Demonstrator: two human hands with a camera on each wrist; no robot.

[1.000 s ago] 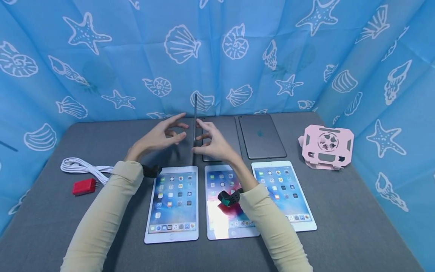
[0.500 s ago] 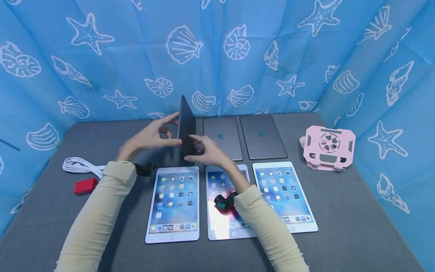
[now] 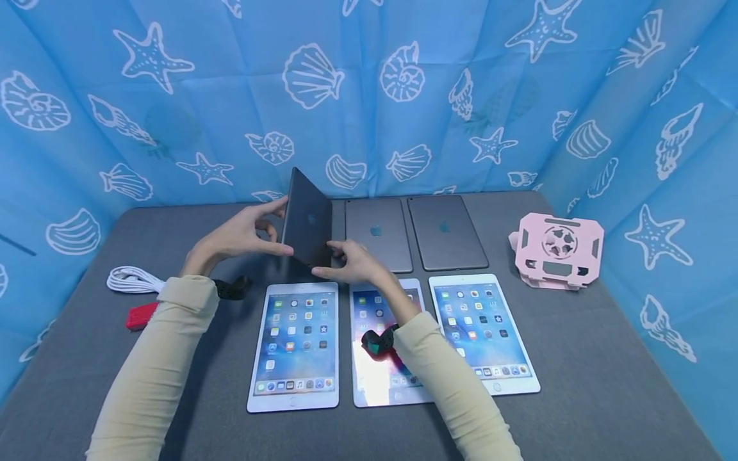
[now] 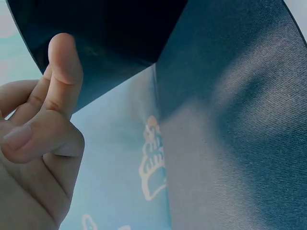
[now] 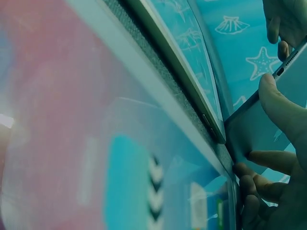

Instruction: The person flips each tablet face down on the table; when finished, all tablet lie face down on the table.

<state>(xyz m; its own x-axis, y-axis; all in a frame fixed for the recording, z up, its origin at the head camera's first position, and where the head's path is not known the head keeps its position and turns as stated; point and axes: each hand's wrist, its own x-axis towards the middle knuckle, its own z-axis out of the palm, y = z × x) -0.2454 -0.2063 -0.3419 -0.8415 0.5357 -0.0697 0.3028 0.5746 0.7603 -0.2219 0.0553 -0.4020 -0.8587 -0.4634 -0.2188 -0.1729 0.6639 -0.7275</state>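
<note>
A dark grey tablet (image 3: 311,221) stands tilted on edge at the back of the table, its back with a logo turned to the right. My left hand (image 3: 245,230) holds its raised left side between thumb and fingers. At the near lower edge, my right hand (image 3: 354,264) holds it with the thumb on the rim and fingers at the back, as the right wrist view shows at the thumb (image 5: 276,98). The tablet's dark glossy front (image 4: 110,33) shows above the left fingers in the left wrist view.
Two grey tablets (image 3: 377,232) (image 3: 446,230) lie face down to the right. Three white lit tablets (image 3: 293,402) (image 3: 369,398) (image 3: 490,278) form the front row. A pink stand (image 3: 558,246) is at right; a white cable (image 3: 134,280) and red plug (image 3: 140,316) lie left.
The tablet, upright and edge-on a second ago, has tipped leftward, showing its back. Both hands, beside it earlier, now hold it; the left hand has moved left and the right hand slightly lower.
</note>
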